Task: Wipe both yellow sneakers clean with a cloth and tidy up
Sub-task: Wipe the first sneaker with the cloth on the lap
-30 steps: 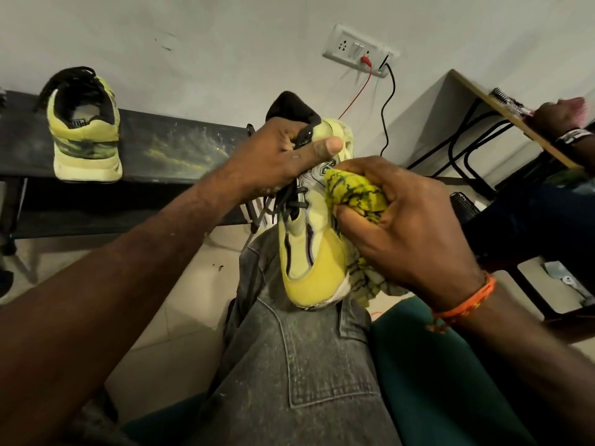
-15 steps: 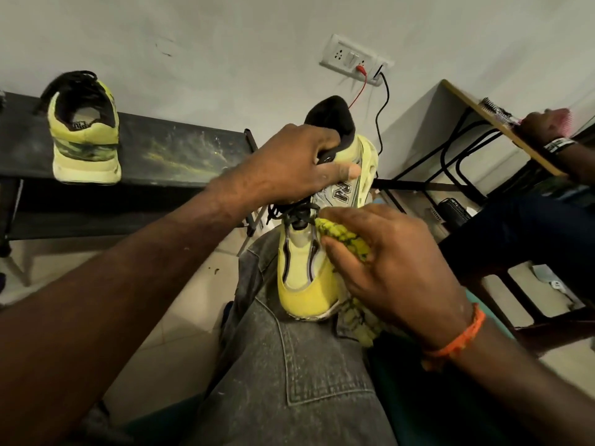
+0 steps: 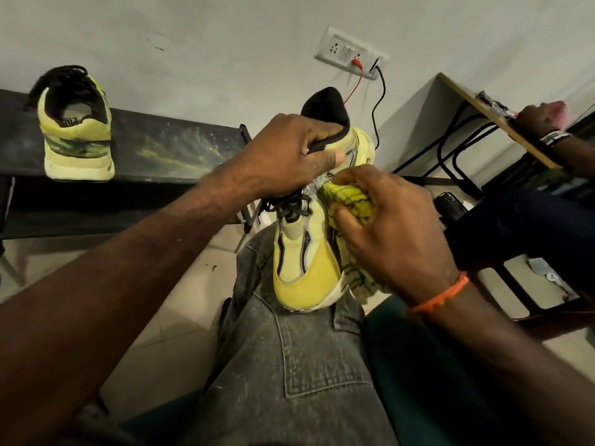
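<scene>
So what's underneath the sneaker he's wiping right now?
The held sneaker stands toe-down on the person's thigh, on the grey jeans. The exact contact spot is covered by the toe. The cloth sits beside it, not under it, as far as shows.

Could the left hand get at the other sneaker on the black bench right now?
Probably not yet: the left hand grips the sneaker on the knee. The bench sneaker stands unobstructed, well off to the left.
</scene>
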